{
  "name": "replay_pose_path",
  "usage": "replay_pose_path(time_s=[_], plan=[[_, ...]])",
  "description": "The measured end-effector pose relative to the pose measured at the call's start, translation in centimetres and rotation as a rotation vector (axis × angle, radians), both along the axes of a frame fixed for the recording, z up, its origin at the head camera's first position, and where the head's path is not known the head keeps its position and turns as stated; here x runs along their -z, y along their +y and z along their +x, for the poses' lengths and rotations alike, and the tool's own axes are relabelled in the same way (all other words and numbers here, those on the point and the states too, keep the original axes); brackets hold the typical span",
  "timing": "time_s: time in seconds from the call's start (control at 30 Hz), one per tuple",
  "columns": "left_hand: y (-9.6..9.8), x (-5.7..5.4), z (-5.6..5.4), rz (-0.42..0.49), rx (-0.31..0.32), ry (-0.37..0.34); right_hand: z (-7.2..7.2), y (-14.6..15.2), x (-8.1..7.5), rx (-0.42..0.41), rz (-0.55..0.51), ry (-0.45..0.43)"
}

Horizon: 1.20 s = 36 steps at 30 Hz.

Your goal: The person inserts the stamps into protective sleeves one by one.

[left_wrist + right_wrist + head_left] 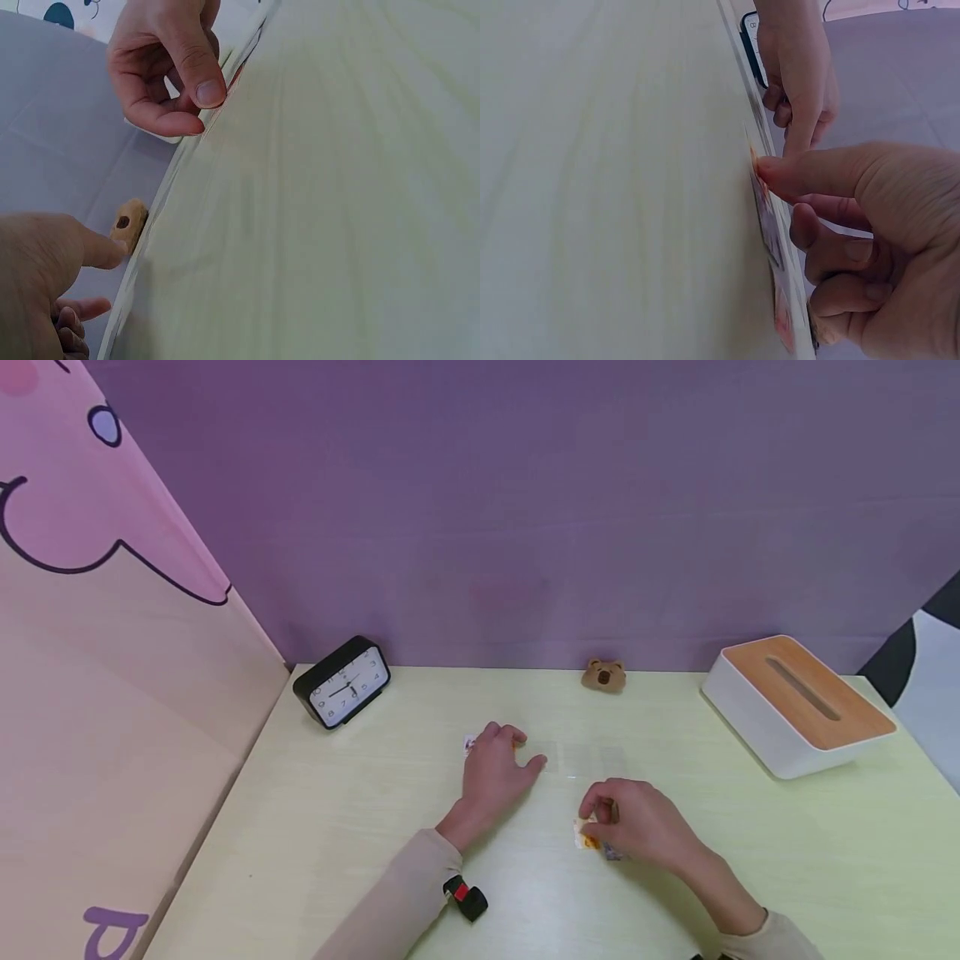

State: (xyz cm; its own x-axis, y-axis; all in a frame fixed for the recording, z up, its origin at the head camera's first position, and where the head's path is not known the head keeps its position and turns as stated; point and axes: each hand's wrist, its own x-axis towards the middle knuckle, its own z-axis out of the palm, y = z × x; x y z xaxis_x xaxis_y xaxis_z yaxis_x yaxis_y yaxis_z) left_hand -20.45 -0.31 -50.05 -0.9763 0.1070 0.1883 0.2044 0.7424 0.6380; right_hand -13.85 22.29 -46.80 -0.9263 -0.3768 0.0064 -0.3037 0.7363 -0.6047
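Observation:
My left hand (495,772) rests near the middle of the table, fingers forward and thumb spread to the side. Part of a small printed card (468,743) shows beside its fingers, mostly hidden. A clear plastic strip (588,760) lies flat to the right of its thumb. Nearer the front, my right hand (637,818) pinches a small orange-and-white card (583,837) between thumb and forefinger. Under that hand peeks a purplish card (612,852). In the right wrist view, a pinkish card (782,322) lies beyond the pinched one.
A black alarm clock (345,683) stands at the back left. By the back wall sits a brown bear-head figure (603,677). At the right is a white tissue box (795,752) with a wooden lid. A purple wall (525,527) closes off the back.

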Motion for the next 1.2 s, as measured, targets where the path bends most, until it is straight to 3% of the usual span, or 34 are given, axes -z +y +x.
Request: replay_pose_path(time_s=[0.27,0.43,0.8,1.07,1.2], plan=[[1.4,-0.2,-0.7,-0.091,-0.004,-0.012,0.1,-0.3,-0.1,-0.006,-0.014,-0.025],[1.4,-0.3,-0.7,-0.078,0.007,-0.026,0.0,-0.3,-0.2,-0.003,-0.001,-0.011],[0.7,-0.4,0.3,0.076,0.062,-0.005,0.0,-0.2,-0.3,-0.017,0.018,0.003],[-0.3,-0.7,1.5,0.252,0.087,-0.021,0.0,0.0,-0.4,-0.036,-0.003,-0.007],[-1.0,-0.9,2.3,0.288,0.094,-0.028,0.0,0.2,-0.4,-0.055,-0.042,-0.004]])
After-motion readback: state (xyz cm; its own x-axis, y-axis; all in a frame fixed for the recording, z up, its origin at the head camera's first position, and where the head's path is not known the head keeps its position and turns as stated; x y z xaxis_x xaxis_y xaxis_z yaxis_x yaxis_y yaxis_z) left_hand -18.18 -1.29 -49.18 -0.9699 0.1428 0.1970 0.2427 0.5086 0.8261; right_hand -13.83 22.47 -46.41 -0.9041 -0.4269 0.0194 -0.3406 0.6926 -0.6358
